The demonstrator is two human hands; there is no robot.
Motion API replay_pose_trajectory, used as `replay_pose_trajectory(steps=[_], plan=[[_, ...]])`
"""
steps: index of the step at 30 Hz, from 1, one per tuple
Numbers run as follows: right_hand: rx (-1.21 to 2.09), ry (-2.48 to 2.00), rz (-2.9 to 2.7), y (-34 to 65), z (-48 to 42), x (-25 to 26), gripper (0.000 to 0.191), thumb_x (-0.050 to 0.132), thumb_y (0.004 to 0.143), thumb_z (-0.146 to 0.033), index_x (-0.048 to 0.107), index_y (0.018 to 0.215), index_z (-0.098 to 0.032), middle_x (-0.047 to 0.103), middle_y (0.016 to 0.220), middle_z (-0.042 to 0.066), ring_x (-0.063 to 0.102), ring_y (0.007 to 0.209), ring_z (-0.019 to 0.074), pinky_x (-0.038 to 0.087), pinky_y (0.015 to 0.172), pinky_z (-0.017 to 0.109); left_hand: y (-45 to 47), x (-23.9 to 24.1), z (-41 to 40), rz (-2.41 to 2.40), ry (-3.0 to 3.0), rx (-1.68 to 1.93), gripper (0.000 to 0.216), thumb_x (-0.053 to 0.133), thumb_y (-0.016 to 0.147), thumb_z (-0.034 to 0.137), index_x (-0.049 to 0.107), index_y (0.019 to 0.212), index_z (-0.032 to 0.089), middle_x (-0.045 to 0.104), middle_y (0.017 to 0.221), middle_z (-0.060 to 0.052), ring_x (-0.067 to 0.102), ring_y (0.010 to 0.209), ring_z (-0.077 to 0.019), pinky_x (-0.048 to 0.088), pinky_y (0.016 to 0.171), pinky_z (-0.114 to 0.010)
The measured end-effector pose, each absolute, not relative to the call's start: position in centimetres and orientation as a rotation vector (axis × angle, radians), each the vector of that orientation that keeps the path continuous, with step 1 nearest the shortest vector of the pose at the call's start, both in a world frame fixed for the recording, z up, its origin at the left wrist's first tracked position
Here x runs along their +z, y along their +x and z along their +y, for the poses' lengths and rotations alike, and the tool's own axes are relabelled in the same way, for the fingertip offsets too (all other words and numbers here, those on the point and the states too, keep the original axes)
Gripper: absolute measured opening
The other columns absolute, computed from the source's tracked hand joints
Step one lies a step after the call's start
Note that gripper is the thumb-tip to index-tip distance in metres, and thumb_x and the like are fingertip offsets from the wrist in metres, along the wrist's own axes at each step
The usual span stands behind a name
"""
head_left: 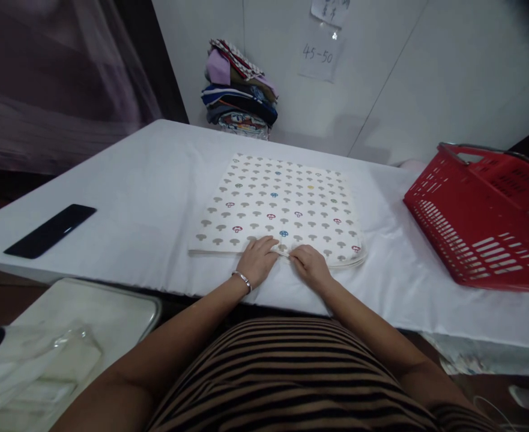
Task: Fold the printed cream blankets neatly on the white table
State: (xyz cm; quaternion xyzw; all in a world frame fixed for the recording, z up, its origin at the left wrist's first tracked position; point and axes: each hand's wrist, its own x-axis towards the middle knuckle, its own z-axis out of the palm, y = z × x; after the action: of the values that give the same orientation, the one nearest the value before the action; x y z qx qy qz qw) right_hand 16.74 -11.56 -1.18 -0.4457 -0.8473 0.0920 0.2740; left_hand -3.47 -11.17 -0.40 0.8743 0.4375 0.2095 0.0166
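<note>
A folded cream cloth printed with small mushrooms lies flat in the middle of the white table. Both hands rest at the middle of its near edge, almost touching each other. My left hand, with a bracelet on the wrist, lies on the cloth with its fingers curled and pinching the edge. My right hand pinches the same edge with thumb and fingers pressed together.
A red plastic basket stands at the right of the table. A black phone lies at the left. A stack of folded clothes sits against the back wall. A pale tray with plastic bags is at lower left.
</note>
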Motion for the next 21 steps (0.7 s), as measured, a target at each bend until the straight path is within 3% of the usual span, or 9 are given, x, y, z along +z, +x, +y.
replay_pose_trajectory(steps=[14,21], plan=[[0.098,-1.158,-2.405,16.56,-11.90,-1.02,0.020,0.044,0.091,-0.027,0.061,0.099,-0.019,0.061,0.092,0.008,0.051,0.084,0.0206,0.041,0.075,0.034,-3.36,-0.83,-11.13,1.269,2.712,0.721,0.019,0.041,0.088,0.014,0.059,0.083,0.018,0.058,0.114,-0.005,0.040,0.120,-0.0207,0.036,0.095,-0.038],[0.115,-1.203,-2.378,16.13,-11.91,-1.02,0.019,0.045,0.090,-0.028,0.061,0.094,-0.018,0.060,0.091,0.008,0.050,0.084,0.0203,0.040,0.075,0.033,-3.07,-0.07,-11.19,1.328,2.639,0.599,0.015,0.042,0.088,0.015,0.056,0.085,0.018,0.061,0.097,-0.003,0.053,0.093,-0.0160,0.037,0.085,-0.035]])
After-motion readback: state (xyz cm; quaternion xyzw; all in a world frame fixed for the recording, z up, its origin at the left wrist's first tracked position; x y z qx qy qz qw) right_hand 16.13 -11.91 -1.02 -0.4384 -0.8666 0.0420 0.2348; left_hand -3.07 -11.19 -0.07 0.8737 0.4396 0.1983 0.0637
